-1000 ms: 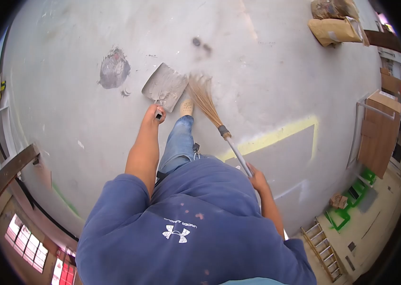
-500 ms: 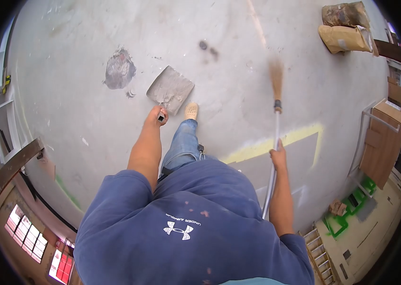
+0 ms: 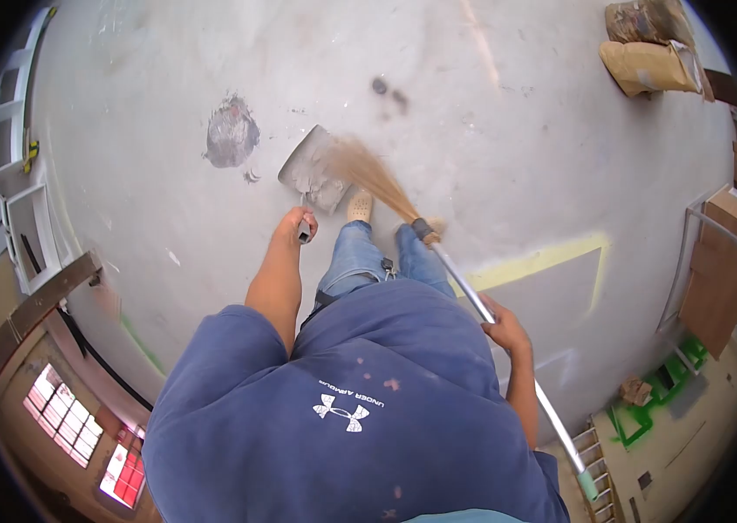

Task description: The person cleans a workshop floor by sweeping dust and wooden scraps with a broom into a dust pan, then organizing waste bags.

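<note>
Fingers of the left hand (image 3: pixel 296 225) are gripping the handle (image 3: pixel 304 234) of a grey dustpan (image 3: pixel 303 170), which is lying at floor level just ahead of the feet. Those of the right hand (image 3: pixel 509 330) are clasping a broom (image 3: pixel 464 283) partway along its pole. Blurred bristles (image 3: pixel 384 186) are reaching over the dustpan's right side, though whether they are touching it is hard to tell. One pale shoe (image 3: pixel 360 207) is standing close beside the dustpan, and a dark patch (image 3: pixel 232 132) is marking the floor (image 3: pixel 150 166) to its left.

white "under armour" lettering (image 3: pixel 351 392), upside down, white brand logo (image 3: pixel 341 413), both on blue shirt (image 3: pixel 325 462)
</note>
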### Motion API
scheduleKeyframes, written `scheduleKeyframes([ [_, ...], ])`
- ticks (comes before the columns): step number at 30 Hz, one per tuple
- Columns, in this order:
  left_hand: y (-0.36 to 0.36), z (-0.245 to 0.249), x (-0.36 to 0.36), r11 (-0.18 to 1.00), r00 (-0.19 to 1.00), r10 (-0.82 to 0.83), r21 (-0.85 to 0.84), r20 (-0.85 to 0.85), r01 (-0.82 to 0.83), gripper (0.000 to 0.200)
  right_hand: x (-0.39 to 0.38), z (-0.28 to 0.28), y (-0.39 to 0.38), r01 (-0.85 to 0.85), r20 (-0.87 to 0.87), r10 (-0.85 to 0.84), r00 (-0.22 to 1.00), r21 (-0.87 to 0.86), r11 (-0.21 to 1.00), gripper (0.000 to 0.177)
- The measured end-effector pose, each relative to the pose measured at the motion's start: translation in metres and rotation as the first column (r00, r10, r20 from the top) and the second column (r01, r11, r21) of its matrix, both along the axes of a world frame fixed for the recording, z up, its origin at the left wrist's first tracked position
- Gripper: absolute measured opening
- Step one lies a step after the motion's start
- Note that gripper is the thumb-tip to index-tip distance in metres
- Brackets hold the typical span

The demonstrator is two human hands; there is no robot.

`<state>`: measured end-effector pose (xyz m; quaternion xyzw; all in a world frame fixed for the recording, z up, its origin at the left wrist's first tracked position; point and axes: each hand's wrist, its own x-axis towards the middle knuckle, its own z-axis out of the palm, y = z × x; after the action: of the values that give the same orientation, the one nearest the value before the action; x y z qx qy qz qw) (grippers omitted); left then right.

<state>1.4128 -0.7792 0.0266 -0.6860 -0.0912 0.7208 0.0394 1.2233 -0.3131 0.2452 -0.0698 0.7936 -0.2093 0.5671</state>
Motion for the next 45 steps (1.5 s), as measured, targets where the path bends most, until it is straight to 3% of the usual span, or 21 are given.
scheduleKeyframes([
  [2, 0.007, 0.011, -0.006, 0.972, 0.976, -0.203, -0.134, -0.079, 0.191, 0.018, -0.014, 0.010, 0.021, 0.082, -0.065, -0.083, 0.994, -0.010, 0.997, 0.067],
  [4, 0.015, 0.024, -0.006, 0.958, 0.963, -0.206, -0.238, -0.172, 0.162, 0.017, -0.026, 0.015, 0.048, 0.352, -0.055, -0.353, 0.934, -0.016, 0.936, 0.060],
  [5, 0.012, 0.006, 0.001, 0.885, 0.895, -0.411, -0.312, -0.172, 0.347, 0.018, -0.035, 0.009, 0.066, 0.392, -0.086, -0.395, 0.915, -0.044, 0.919, 0.060],
  [6, 0.017, -0.002, -0.015, 0.953, 0.954, -0.278, -0.159, -0.111, 0.259, 0.026, -0.043, -0.007, 0.087, 0.388, -0.121, -0.384, 0.915, 0.008, 0.922, 0.053],
  [7, 0.010, -0.003, -0.019, 0.982, 0.993, -0.110, -0.152, 0.032, 0.113, 0.018, -0.047, -0.025, 0.104, 0.390, -0.157, -0.377, 0.913, 0.060, 0.919, 0.047],
  [8, 0.027, 0.033, -0.049, 0.977, 0.994, -0.098, -0.187, 0.044, 0.105, 0.021, -0.049, -0.043, 0.118, 0.435, -0.197, -0.422, 0.885, 0.025, 0.900, 0.047],
  [10, 0.050, 0.065, -0.090, 0.967, 0.995, -0.077, -0.237, 0.064, 0.090, 0.022, -0.064, -0.075, 0.142, 0.491, -0.387, -0.480, 0.787, -0.077, 0.868, 0.030],
  [11, 0.062, 0.079, -0.110, 0.959, 0.997, -0.048, -0.277, 0.065, 0.064, 0.023, -0.077, -0.089, 0.152, 0.519, -0.399, -0.517, 0.757, -0.113, 0.847, 0.030],
  [14, 0.082, 0.101, -0.191, 0.952, 0.995, -0.101, -0.289, 0.011, 0.100, 0.024, -0.119, -0.133, 0.173, 0.680, -0.407, -0.649, 0.643, -0.087, 0.728, 0.019],
  [17, 0.082, 0.122, -0.265, 0.956, 0.987, -0.147, -0.266, -0.064, 0.125, 0.026, -0.148, -0.144, 0.186, 0.734, -0.449, -0.682, 0.577, -0.081, 0.674, 0.018],
  [18, 0.083, 0.126, -0.293, 0.961, 0.983, -0.130, -0.261, -0.129, 0.092, 0.027, -0.159, -0.142, 0.190, 0.780, -0.410, -0.717, 0.564, -0.019, 0.625, 0.027],
  [20, 0.085, 0.139, -0.349, 0.979, 0.957, -0.104, -0.199, -0.272, 0.049, 0.029, -0.177, -0.137, 0.194, 0.819, -0.412, -0.751, 0.515, -0.022, 0.574, 0.027],
  [24, 0.098, 0.172, -0.484, 0.974, 0.807, -0.218, -0.175, -0.549, 0.144, 0.025, -0.207, -0.147, 0.200, 0.892, -0.362, -0.842, 0.401, -0.057, 0.449, 0.028],
  [26, 0.104, 0.182, -0.563, 0.938, 0.688, -0.345, -0.206, -0.639, 0.279, 0.024, -0.217, -0.161, 0.199, 0.903, -0.375, -0.847, 0.378, -0.055, 0.427, 0.028],
  [29, 0.133, 0.224, -0.682, 0.908, 0.610, -0.403, -0.212, -0.682, 0.362, 0.021, -0.229, -0.171, 0.195, 0.904, -0.410, -0.834, 0.370, -0.048, 0.425, 0.029],
  [32, 0.142, 0.261, -0.776, 0.851, 0.402, -0.487, -0.316, -0.775, 0.420, 0.020, -0.241, -0.154, 0.156, 0.908, -0.472, -0.810, 0.348, -0.045, 0.416, 0.027],
  [36, 0.207, 0.321, -0.937, 0.741, 0.253, -0.626, -0.461, -0.738, 0.489, 0.025, -0.300, -0.137, 0.146, 0.876, -0.536, -0.741, 0.404, -0.009, 0.483, 0.028],
  [39, 0.240, 0.356, -1.022, 0.643, 0.105, -0.718, -0.598, -0.688, 0.479, 0.024, -0.312, -0.150, 0.131, 0.917, -0.531, -0.791, 0.303, -0.065, 0.394, 0.026],
  [43, 0.297, 0.379, -1.133, 0.496, -0.043, -0.828, -0.767, -0.559, 0.407, 0.024, -0.357, -0.125, 0.113, 0.953, -0.534, -0.815, 0.225, -0.053, 0.298, 0.026],
  [45, 0.321, 0.379, -1.159, 0.354, -0.119, -0.911, -0.897, -0.394, 0.263, 0.024, -0.357, -0.113, 0.104, 0.963, -0.535, -0.822, 0.196, -0.051, 0.263, 0.025],
])
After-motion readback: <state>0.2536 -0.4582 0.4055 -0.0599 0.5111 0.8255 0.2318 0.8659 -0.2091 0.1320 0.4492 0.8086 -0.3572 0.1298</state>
